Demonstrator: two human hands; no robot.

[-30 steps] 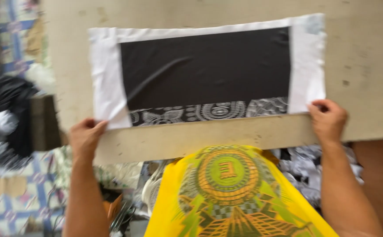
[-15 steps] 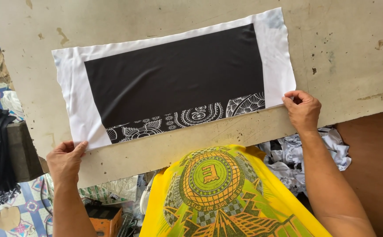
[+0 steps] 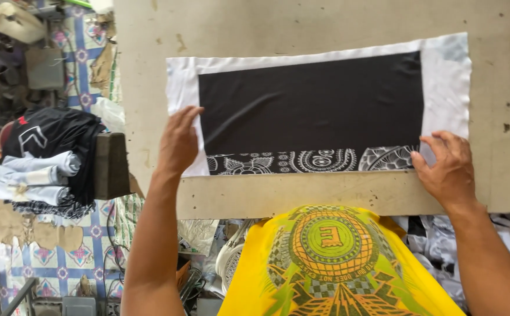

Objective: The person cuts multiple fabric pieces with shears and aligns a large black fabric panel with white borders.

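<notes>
A white cloth panel [image 3: 448, 88] with a large black printed rectangle and a band of white ornamental pattern along its near edge lies flat on a beige work board [image 3: 302, 196]. My left hand [image 3: 180, 141] rests flat on the panel's left end, fingers spread on the white margin. My right hand [image 3: 449, 167] presses on the panel's near right corner, fingers on the patterned band. Neither hand holds anything.
Below the board is my yellow shirt [image 3: 331, 263] with a green round print. A pile of folded black, white and grey garments [image 3: 47, 161] sits on a stand at the left, over a patterned tile floor [image 3: 62, 263]. Crumpled printed cloth [image 3: 436, 234] lies under the board's right side.
My left hand rose from the board's near edge onto the panel's left end. My right hand stays at the near right corner. The view shifted, so the panel now lies level.
</notes>
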